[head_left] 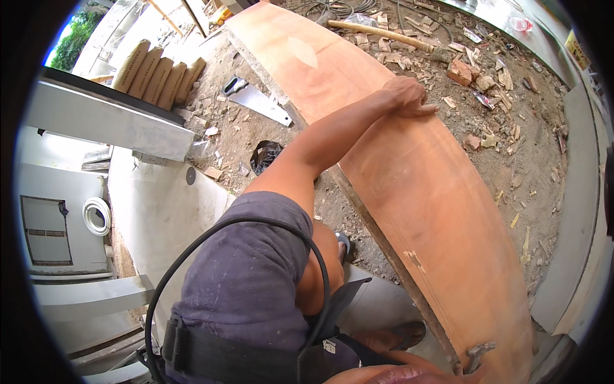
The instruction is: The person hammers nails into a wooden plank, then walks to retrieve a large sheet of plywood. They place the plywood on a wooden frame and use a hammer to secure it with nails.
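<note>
A long, reddish-orange plywood sheet (409,192) runs slantwise from the far left to the near right, bowed by the lens. My left hand (409,99) reaches across to its far right edge, fingers curled closed over that edge. Pale chipped patches mark the sheet's face, and a narrow timber strip (371,224) follows its near left edge. At the bottom, part of my right arm (400,374) shows; its fingers are mostly hidden or out of the picture. Close by, a small greyish object (478,353) sits at the sheet's lower end, its kind unclear.
A handsaw (259,102) and a black plastic bag (264,155) lie on the dirt left of the sheet. Stacked brown sacks (150,73) stand farther back. Beyond the sheet are a long-handled tool (380,34), broken brick (459,72) and wood scraps. A black cable (240,219) loops across my side.
</note>
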The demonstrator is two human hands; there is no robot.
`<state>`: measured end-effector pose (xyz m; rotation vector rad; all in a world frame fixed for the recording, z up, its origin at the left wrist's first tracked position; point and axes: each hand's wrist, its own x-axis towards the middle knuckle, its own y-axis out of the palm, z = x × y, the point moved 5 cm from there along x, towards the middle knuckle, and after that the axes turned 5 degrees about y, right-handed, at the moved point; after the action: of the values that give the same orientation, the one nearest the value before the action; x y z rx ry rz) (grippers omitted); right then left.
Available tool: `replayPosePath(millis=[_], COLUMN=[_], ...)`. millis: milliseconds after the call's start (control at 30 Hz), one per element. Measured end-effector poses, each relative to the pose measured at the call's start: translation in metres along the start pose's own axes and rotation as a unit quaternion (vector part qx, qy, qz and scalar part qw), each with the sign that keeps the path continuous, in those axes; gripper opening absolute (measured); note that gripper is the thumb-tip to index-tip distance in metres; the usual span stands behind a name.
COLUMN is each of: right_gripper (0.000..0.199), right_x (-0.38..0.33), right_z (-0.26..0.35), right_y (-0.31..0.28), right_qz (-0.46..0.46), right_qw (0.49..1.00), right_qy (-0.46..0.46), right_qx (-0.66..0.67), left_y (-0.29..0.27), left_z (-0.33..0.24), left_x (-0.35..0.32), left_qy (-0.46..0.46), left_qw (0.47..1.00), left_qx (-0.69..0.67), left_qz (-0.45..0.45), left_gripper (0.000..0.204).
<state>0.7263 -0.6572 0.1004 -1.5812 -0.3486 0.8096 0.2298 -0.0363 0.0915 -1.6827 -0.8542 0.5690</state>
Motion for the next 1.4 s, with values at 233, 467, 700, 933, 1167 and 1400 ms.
replayPosePath(millis=[233,467,700,933,1167,1400], right_gripper=[0.079,0.075,0.075,0.038,0.043,0.047], right_x=[-0.018,-0.025,-0.022,-0.081,-0.208,-0.237], right_z=[0.01,0.017,0.013,0.029,0.036,0.074], right_y=[-0.004,-0.028,-0.018,-0.001,0.079,0.086], right_qz=[0.037,0.03,-0.003,-0.106,0.374,0.489], right_qw=[0.999,0.999,0.999,0.982,0.741,0.569], right_qy=[0.027,-0.025,-0.04,0.12,0.343,0.286], right_qx=[0.006,0.011,0.013,0.102,0.44,0.596], left_y=[-0.012,0.006,-0.001,0.003,0.041,0.046], left_z=[-0.015,-0.022,-0.006,-0.019,0.087,0.071], left_x=[0.006,-0.001,0.011,0.001,0.032,0.037], left_qy=[-0.009,-0.039,-0.023,0.099,0.061,0.104], left_qw=[1.0,0.998,0.997,0.971,0.996,0.993], left_qx=[0.016,-0.013,0.005,0.036,0.063,0.047], left_qz=[0.002,-0.04,-0.072,-0.217,0.013,-0.022], left_gripper=[0.057,0.048,0.044,0.043,0.05,0.058])
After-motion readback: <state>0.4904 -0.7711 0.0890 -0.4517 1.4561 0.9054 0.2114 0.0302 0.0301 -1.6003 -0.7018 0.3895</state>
